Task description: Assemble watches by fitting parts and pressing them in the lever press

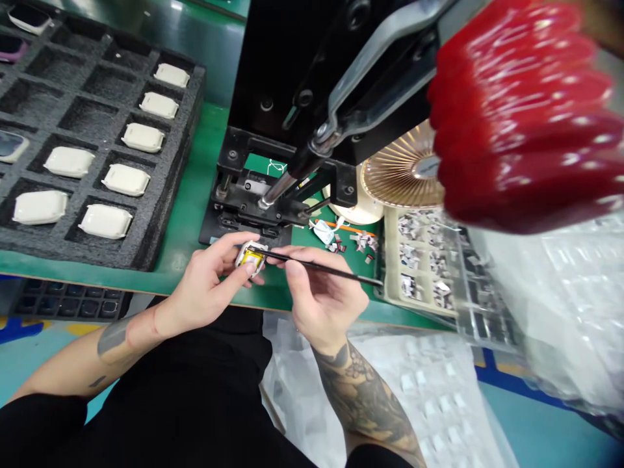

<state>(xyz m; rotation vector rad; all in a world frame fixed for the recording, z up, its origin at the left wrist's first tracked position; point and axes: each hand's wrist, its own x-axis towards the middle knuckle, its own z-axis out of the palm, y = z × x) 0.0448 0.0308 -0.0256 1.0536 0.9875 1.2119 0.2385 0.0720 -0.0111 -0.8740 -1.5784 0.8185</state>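
Between the thumb and fingers of my left hand (207, 276) is a white watch case (261, 259), its inside facing up with a yellow part showing. My left thumb presses on its near edge. My right hand (324, 289) grips black tweezers (326, 268) like a pen. Their tips reach into the open case, at the yellow part; whether they pinch anything is too small to tell. Both hands are close together over the near edge of the green bench, just in front of the black press (263, 201).
A dark foam tray (170, 188) with several white cases (106, 221) stands at left. The press's red handle (526, 123) overhangs the right side. A small fan (404, 166), scattered small parts (363, 242) and a compartment box (385, 266) lie right of the press.
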